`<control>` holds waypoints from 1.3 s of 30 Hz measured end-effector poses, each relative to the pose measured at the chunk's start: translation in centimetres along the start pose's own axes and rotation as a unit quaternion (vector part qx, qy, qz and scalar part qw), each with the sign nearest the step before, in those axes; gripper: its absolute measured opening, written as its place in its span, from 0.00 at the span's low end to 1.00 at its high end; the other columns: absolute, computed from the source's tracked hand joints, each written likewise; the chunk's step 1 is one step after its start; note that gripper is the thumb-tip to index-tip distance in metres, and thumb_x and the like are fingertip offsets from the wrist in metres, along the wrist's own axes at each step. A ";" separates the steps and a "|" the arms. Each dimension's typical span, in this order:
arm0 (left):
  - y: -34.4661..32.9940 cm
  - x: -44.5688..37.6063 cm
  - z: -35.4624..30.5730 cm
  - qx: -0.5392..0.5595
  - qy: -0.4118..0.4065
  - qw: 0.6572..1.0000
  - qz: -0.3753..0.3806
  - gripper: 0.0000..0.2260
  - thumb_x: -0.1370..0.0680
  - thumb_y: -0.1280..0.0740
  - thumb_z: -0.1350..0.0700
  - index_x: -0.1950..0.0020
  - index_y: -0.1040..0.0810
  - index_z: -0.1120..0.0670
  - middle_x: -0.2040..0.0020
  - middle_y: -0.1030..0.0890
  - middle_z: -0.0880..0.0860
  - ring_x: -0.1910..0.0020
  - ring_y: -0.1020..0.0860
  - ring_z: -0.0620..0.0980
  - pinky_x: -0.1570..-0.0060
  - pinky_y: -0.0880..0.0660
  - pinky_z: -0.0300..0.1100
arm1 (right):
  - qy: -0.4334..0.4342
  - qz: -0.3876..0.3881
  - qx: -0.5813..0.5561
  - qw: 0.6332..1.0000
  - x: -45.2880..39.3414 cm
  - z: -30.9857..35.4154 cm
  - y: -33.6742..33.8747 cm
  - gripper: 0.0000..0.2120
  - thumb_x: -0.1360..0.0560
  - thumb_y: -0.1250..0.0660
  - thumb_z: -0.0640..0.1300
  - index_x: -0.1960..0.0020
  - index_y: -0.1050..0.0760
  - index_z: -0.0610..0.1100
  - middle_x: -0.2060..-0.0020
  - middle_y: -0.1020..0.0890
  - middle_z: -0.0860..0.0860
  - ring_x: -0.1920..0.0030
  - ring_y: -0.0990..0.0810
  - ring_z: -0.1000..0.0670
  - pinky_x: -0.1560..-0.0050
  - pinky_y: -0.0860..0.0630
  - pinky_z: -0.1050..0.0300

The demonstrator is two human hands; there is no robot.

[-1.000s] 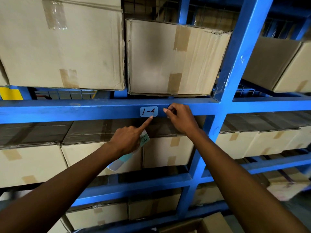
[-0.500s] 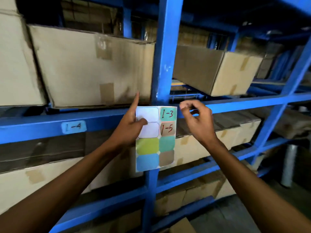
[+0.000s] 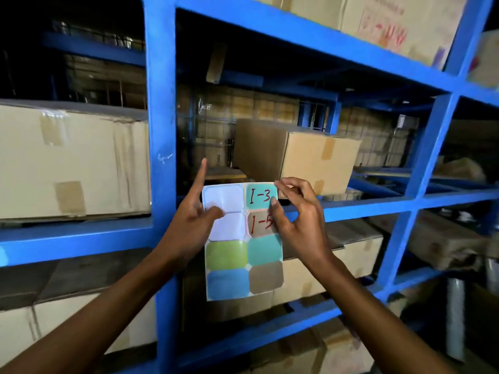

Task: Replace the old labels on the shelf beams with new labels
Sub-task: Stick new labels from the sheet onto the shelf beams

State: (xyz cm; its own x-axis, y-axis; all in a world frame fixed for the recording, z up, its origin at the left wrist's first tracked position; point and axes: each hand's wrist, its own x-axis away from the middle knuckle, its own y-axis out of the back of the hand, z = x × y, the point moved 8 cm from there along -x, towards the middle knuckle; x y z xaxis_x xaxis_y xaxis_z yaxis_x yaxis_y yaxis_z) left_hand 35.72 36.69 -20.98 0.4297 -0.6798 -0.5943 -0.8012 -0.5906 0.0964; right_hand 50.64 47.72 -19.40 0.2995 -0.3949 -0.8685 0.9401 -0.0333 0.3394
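Head view: two hands hold a sticker sheet in front of a blue shelf beam [image 3: 378,206].

From the left, the left hand [image 3: 189,225] grips the sticker sheet [image 3: 237,255] at its upper left, thumb pressed on a blank white square, index finger pointing up. The sheet hangs upright, long side vertical. At its upper right edge sits the label "1-3" [image 3: 260,197], and the right hand [image 3: 299,222] is the nearer one: its thumb and index finger are almost closed on that right edge, probably to peel it off.
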 end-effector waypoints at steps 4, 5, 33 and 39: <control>-0.6 -1.0 -1.3 -0.045 -0.026 0.999 0.009 0.36 0.23 0.40 0.71 0.25 0.49 0.41 0.38 0.31 0.32 0.52 0.27 0.23 0.56 0.32 0.19 | -0.008 -0.009 -0.033 0.999 -1.1 -0.4 0.5 0.16 0.26 0.37 0.45 0.42 0.22 0.40 0.42 0.24 0.47 0.41 0.25 0.52 0.40 0.25 0.55; -0.4 -1.3 -1.7 -0.054 -0.035 0.998 0.006 0.36 0.23 0.40 0.70 0.25 0.49 0.40 0.35 0.32 0.33 0.49 0.28 0.22 0.54 0.33 0.18 | -0.012 -0.015 -0.045 0.999 -1.5 -0.5 0.5 0.14 0.26 0.36 0.45 0.43 0.22 0.41 0.43 0.24 0.48 0.42 0.25 0.53 0.42 0.24 0.53; -6.8 -18.3 -5.2 -0.450 -0.175 0.870 -0.095 0.36 0.26 0.41 0.67 0.24 0.49 0.43 0.72 0.38 0.47 0.74 0.33 0.50 0.67 0.33 0.46 | -0.105 0.176 -0.255 0.945 -20.6 -9.4 -0.6 0.06 0.25 0.35 0.39 0.59 0.23 0.41 0.65 0.19 0.51 0.65 0.23 0.56 0.73 0.29 0.72; -8.4 -21.4 -6.4 -0.469 -0.181 0.855 -0.127 0.41 0.29 0.40 0.67 0.24 0.55 0.42 0.71 0.31 0.53 0.73 0.36 0.53 0.64 0.29 0.55 | -0.020 0.103 -0.289 0.951 -26.1 -11.6 4.1 0.06 0.26 0.34 0.37 0.60 0.22 0.44 0.63 0.19 0.48 0.63 0.22 0.57 0.71 0.28 0.73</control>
State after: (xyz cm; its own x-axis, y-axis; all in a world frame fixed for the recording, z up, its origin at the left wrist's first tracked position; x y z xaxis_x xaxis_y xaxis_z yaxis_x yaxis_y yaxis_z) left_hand 35.89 53.42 -3.92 0.2457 -0.3996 -0.8832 0.0587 -0.9033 0.4250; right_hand 48.59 68.49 0.47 0.4921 -0.3735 -0.7863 0.7976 0.5554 0.2353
